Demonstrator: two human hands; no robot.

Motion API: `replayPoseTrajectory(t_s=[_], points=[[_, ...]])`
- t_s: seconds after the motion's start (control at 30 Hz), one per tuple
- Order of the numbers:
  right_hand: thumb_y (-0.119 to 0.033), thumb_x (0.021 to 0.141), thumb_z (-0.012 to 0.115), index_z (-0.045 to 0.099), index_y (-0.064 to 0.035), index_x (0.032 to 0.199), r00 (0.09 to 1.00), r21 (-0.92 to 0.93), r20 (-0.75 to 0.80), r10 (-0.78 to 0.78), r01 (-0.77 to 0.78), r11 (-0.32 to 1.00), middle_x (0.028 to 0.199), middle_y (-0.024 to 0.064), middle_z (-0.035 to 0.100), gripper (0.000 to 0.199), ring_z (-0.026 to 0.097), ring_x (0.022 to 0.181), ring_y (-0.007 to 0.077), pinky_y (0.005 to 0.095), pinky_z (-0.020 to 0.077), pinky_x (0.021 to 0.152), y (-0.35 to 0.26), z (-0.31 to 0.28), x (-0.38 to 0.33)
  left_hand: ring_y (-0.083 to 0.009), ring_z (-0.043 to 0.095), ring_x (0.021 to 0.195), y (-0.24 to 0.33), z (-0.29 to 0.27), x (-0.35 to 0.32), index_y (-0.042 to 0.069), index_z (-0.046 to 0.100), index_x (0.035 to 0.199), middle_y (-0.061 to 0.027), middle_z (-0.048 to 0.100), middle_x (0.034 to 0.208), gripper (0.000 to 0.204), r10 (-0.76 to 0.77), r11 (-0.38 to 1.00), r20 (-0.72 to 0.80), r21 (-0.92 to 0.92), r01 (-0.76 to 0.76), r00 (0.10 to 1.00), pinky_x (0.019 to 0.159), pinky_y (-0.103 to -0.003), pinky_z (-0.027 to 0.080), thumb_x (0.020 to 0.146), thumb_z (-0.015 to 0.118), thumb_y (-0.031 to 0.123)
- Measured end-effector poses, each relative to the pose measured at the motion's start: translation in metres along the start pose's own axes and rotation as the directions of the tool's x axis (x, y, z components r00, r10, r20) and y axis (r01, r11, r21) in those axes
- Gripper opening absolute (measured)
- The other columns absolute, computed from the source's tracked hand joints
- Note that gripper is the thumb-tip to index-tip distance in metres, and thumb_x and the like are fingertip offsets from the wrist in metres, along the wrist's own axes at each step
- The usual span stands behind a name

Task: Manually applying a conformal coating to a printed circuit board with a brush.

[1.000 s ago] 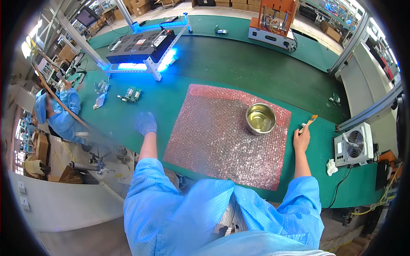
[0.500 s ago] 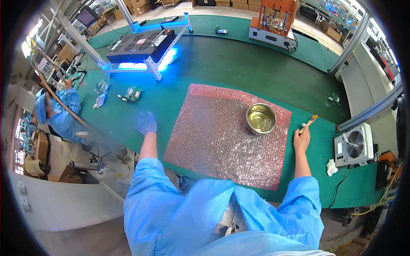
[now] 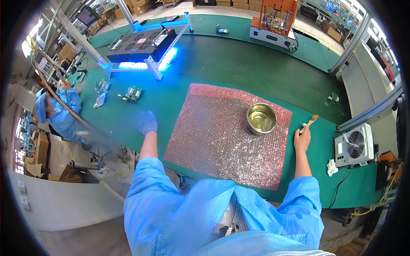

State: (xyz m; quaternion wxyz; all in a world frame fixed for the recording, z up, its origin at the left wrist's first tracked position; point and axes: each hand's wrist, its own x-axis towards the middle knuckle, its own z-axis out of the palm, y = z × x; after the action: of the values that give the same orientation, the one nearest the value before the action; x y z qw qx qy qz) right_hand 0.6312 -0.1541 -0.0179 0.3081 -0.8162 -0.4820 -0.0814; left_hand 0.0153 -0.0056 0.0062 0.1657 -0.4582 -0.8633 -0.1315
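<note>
Right hand [image 3: 302, 138] is closed around the handle of a small brush [image 3: 310, 121], bristle end pointing up and away from the body, and rests on the green bench mat [image 3: 213, 64] just beside the right edge of the pink bubble-wrap sheet [image 3: 222, 136]. Left hand [image 3: 146, 122], in a blue glove, lies palm down on the mat to the left of the sheet; it appears to hold nothing, though how far the fingers are spread cannot be told. Both forearms extend forward in blue sleeves, well apart, one on each side of the sheet. A steel bowl [image 3: 261, 118] holding clear liquid stands on the sheet near its upper right corner, close to the brush. No workpiece lies on the sheet; a small circuit board [image 3: 133, 93] sits on the mat beyond the left hand, untouched. Judged from this layout, brush and liquid are set ready, and brushing work has not begun.
</note>
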Motion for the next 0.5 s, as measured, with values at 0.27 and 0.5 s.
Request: replayPoseTrajectory(t_s=[0.27, 0.5], points=[[-0.015, 0.079, 0.057, 0.050, -0.0042, 0.111, 1.000, 0.005, -0.006, -0.003, 0.003, 1.000, 0.104, 0.0199, 0.057, 0.034, 0.054, 0.097, 0.0366, 0.0435, 0.0437, 0.082, -0.005, -0.003, 0.000, -0.0315, 0.053, 0.102, -0.002, 0.001, 0.001, 0.005, 0.056, 0.103, -0.0166, 0.056, 0.106, 0.037, 0.013, 1.000, 0.017, 0.001, -0.013, 1.000, 0.086, -0.045, 0.042, 0.087, 0.045, 0.038], [-0.013, 0.078, 0.058, 0.051, -0.0015, 0.108, 1.000, 0.024, -0.013, 0.005, -0.004, 1.000, 0.102, 0.0190, 0.057, 0.033, 0.053, 0.098, 0.0357, 0.0431, 0.0424, 0.084, -0.008, -0.003, -0.001, -0.0326, 0.050, 0.107, -0.006, 0.011, 0.001, 0.006, 0.054, 0.107, -0.0175, 0.052, 0.113, 0.040, -0.004, 1.000, -0.006, -0.017, 0.004, 1.000, 0.088, -0.046, 0.040, 0.088, 0.043, 0.039]])
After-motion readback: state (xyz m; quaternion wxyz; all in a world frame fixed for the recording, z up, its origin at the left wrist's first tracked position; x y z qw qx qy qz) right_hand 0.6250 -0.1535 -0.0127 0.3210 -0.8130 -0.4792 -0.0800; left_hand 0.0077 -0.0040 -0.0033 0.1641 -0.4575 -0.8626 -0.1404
